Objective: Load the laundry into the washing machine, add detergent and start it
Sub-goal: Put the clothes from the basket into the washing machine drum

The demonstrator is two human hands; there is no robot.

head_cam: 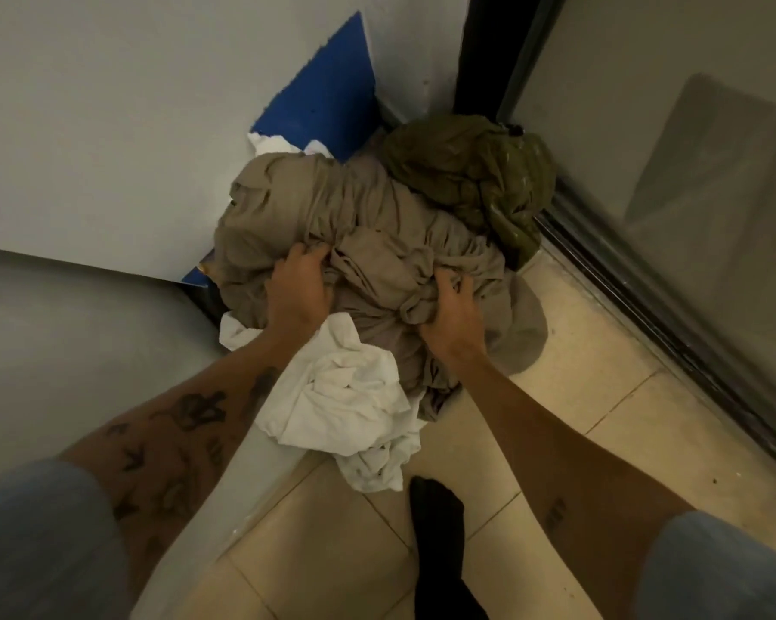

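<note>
A big bundle of beige fabric [332, 217] lies heaped in the corner of the room on a pile of laundry. My left hand [299, 290] grips its folds on the left side, fingers dug into the cloth. My right hand [451, 313] grips a bunch of the same beige fabric on the right. A white cloth [345, 404] hangs out below my hands onto the floor. An olive-green garment [471, 172] sits behind the bundle at the back right. A grey appliance top [64, 333], possibly the washing machine, fills the left.
A blue panel [328, 96] leans against the white wall behind the pile. A dark door frame and sliding track [645, 297] run along the right. Beige floor tiles [578, 396] lie in front. My black-socked foot [439, 530] stands near the white cloth.
</note>
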